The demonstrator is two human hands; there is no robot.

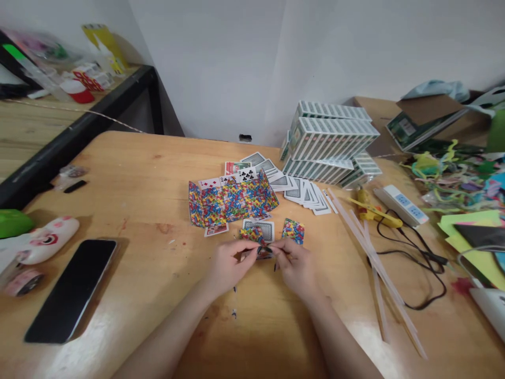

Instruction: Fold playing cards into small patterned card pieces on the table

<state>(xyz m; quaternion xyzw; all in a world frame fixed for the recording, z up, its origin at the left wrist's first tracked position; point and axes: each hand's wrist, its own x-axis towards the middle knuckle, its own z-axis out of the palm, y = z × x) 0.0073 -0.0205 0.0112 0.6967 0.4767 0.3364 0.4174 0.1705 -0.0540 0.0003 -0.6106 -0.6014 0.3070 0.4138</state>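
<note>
My left hand [232, 263] and my right hand [294, 263] meet low over the front middle of the table, both closed in a pinch. Between the fingertips is a small patterned card [265, 254], mostly covered by the fingers. A multicoloured piece [251, 233] shows just beyond my left fingers, partly over a face-down playing card [263, 227]. Another multicoloured card [293, 230] lies behind my right hand. Farther back stands a folded strip of joined cards [232, 201] with a colourful pattern, the faces of playing cards [248, 174] rising behind it.
Loose cards [307, 195] fan out before stacked card boxes [335, 137]. To the right lie glue sticks [379, 273], a yellow glue gun [373, 210], its cable, a power strip [401, 204] and coloured paper [469, 237]. A phone [73, 289] lies at left.
</note>
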